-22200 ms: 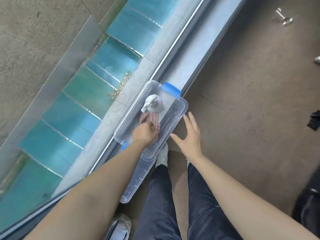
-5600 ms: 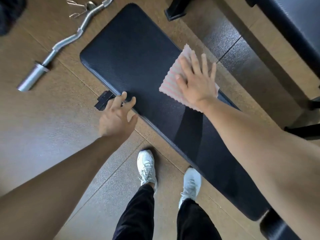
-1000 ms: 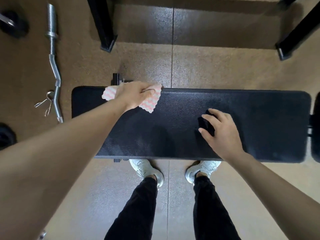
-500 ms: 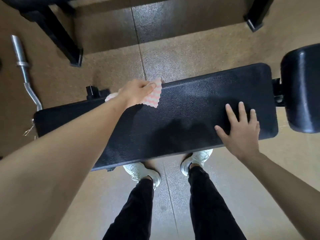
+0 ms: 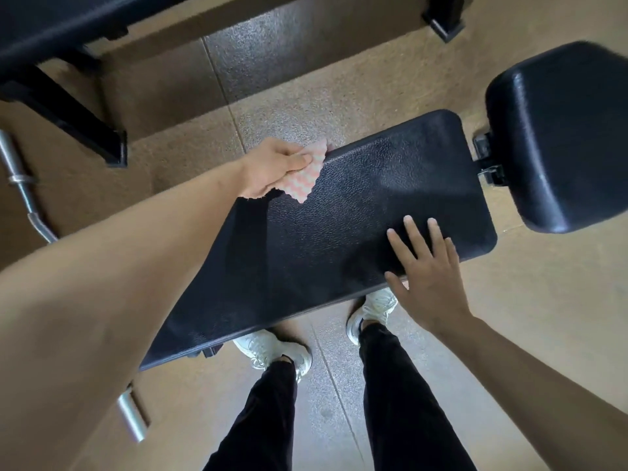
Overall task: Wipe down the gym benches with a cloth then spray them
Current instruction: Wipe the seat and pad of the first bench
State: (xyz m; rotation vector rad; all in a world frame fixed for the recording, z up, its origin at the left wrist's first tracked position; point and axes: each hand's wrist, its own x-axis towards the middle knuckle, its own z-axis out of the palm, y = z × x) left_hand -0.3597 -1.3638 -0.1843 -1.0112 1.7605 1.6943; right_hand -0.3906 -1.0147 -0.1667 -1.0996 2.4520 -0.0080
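A long black padded bench [image 5: 356,212] runs slantwise across the view, its left part hidden under my left forearm. My left hand [image 5: 275,166] grips a pink-and-white wavy cloth [image 5: 309,178] and presses it on the bench's far edge. My right hand [image 5: 424,273] lies flat with fingers spread on the near edge, close to the right end. A separate black seat pad [image 5: 557,137] follows the bench at the right, joined by a metal bracket [image 5: 487,161]. No spray bottle is in view.
A curl bar [image 5: 23,188] lies on the brown rubber floor at the left. Another black bench with its leg [image 5: 71,110] stands across the top left, and a black frame foot [image 5: 443,18] at the top right. My white shoes [image 5: 272,348] stand under the bench's near edge.
My left hand has slid the cloth to the right along the far edge. My right hand stays flat near the right end. The view has shifted right, showing more of the seat pad.
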